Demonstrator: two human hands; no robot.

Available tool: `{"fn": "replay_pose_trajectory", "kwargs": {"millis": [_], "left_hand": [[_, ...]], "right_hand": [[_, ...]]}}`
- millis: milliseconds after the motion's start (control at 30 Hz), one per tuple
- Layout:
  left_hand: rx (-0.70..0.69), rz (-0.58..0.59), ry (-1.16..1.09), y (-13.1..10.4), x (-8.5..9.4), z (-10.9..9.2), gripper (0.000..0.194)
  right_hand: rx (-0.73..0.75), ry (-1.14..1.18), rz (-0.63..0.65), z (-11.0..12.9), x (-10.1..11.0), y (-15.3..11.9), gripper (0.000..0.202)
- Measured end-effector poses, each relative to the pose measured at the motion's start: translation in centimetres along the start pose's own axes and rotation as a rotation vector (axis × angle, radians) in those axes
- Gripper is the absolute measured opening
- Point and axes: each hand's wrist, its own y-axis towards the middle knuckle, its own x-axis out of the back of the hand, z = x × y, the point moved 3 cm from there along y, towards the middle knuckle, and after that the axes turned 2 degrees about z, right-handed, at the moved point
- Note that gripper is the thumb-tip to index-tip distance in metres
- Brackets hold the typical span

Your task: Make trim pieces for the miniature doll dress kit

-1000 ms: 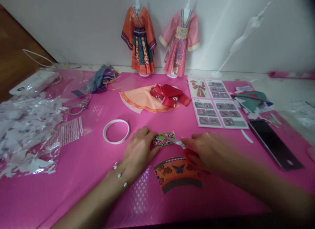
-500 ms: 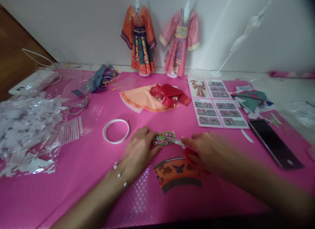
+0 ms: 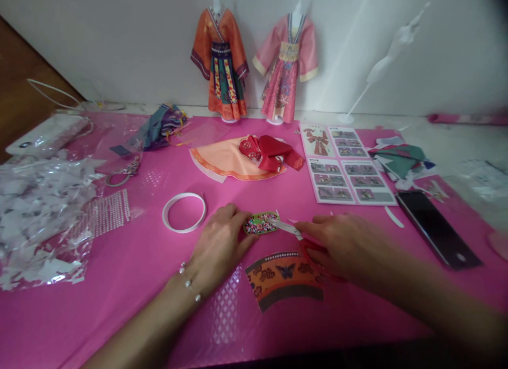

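Observation:
My left hand (image 3: 222,234) steadies a small oval tray of multicoloured beads (image 3: 262,224), its thumb and forefinger closed at the left edge. Scissors with red handles (image 3: 293,230) are gripped in my right hand (image 3: 341,247). Their blade tips point left and lie over the beads; whether they touch any bead is too small to tell. Just below the tray lies a curved orange piece with a butterfly print (image 3: 286,276), grey bands and a row of white pearls along its top. My right hand and the scissor handles cover its upper right end.
A white ribbon roll (image 3: 184,213), peach skirt piece (image 3: 226,157) and instruction sheet (image 3: 345,165) lie around my hands. A phone (image 3: 438,228) is at right, plastic bags of scraps (image 3: 43,210) at left. Two dressed doll forms (image 3: 224,67) and a bare stand (image 3: 387,62) line the wall.
The scissors and my right hand have shifted slightly right relative to the bead tray. My left hand stays at the tray's edge. The whole view has drifted a little.

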Motion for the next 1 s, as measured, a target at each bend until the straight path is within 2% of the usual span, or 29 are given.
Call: {"fn": "replay_pose_trajectory", "kwargs": {"millis": [200, 300, 400, 500, 533, 600, 700, 800, 1000], "left_hand": [[-0.024, -0.011, 0.016, -0.1, 0.1, 0.1, 0.033], [-0.034, -0.017, 0.038, 0.0, 0.1, 0.2, 0.038], [-0.047, -0.100, 0.062, -0.1, 0.5, -0.1, 0.039], [-0.182, -0.167, 0.021, -0.4, 1.2, -1.5, 0.027], [-0.272, -0.139, -0.007, -0.6, 1.3, -2.2, 0.023], [-0.469, -0.002, -0.052, -1.1, 1.1, -3.9, 0.022], [-0.661, 0.261, -0.045, -1.9, 0.2, -5.9, 0.037], [-0.699, 0.383, -0.017, -2.4, -0.9, -6.8, 0.054], [-0.684, 0.413, 0.010, -2.4, -2.0, -6.6, 0.061]], "right_hand": [[-0.011, 0.088, -0.042, -2.0, -2.1, -3.3, 0.023], [-0.053, 0.126, -0.066, -2.6, -3.4, -5.5, 0.033], [-0.084, 0.152, -0.043, -3.1, -4.9, -7.6, 0.036], [-0.124, 0.132, -0.033, -3.2, -6.0, -9.1, 0.036], [-0.132, 0.121, -0.037, -3.2, -6.2, -9.4, 0.035], [-0.135, 0.109, -0.048, -3.0, -6.5, -9.9, 0.034], [-0.120, 0.136, -0.060, -2.6, -6.4, -10.2, 0.032], [-0.125, 0.166, -0.055, -2.4, -6.4, -10.4, 0.029], [-0.112, 0.161, -0.050, -1.8, -7.0, -10.3, 0.031]]}}
